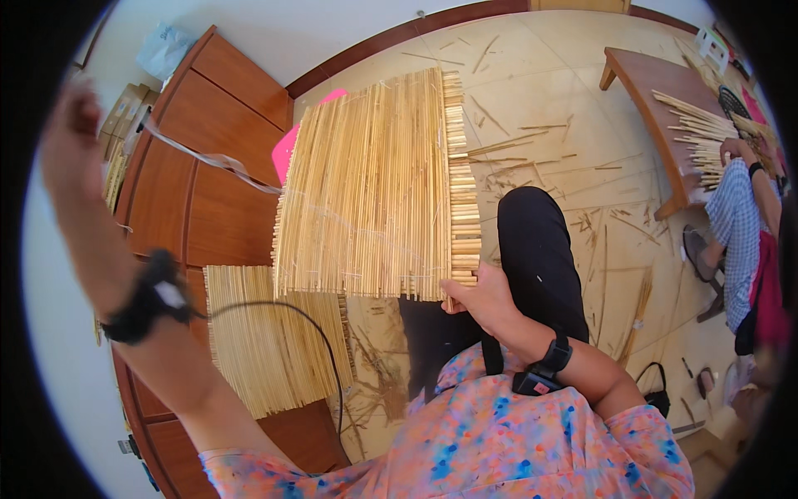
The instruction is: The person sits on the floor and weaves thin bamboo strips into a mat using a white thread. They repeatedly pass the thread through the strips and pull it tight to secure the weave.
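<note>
A mat of straw-coloured reed stalks [366, 183], bound with thin clear thread, lies in front of me above my knees. My right hand [482, 299] grips its near right corner, thumb on top, where a few loose-looking stalks line the edge. My left hand [73, 125] is raised at the far left, away from the mat and beside the cabinet; motion blurs its fingers, so whether it holds anything is unclear. A translucent plastic strand [212, 160] stretches from the cabinet's top side to the mat's left edge.
A second reed mat [274, 341] leans by the brown wooden cabinet [224, 200]. Something pink [284, 154] shows behind the mat. Broken stalks litter the tiled floor [532, 108]. At right, another person's hand [736, 150] touches reeds [694, 133] on a wooden table [640, 91].
</note>
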Demonstrator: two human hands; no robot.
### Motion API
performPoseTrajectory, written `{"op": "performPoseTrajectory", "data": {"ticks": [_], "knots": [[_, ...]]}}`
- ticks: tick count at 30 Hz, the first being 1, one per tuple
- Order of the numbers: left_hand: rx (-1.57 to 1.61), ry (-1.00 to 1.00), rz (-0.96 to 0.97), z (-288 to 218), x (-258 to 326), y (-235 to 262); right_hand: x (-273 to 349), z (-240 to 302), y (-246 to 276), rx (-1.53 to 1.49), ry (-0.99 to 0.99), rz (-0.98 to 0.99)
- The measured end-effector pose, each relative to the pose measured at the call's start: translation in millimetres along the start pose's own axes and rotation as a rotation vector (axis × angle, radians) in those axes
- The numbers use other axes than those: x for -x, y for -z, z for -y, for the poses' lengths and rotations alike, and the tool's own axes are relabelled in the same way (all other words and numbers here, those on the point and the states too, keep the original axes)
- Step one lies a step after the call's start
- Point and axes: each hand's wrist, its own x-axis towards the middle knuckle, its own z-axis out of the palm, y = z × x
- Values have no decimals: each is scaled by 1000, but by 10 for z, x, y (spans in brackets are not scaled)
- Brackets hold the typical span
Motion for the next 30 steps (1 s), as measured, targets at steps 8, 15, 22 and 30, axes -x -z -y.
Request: {"op": "performPoseTrajectory", "data": {"ticks": [8, 15, 22, 30], "knots": [[-251, -123, 1034, 150, 3339, -1309, -46, -86, 47, 12, 75, -19], [-575, -447, 1025, 229, 3699, -1566, -56, -109, 94, 37, 133, 4], [-396, -398, 455, 221, 2952, -1558, 25, -24, 39, -9, 36, -9], [947, 819, 598, -111, 2717, -1818, 21, -11, 76, 37, 67, -2]]}}
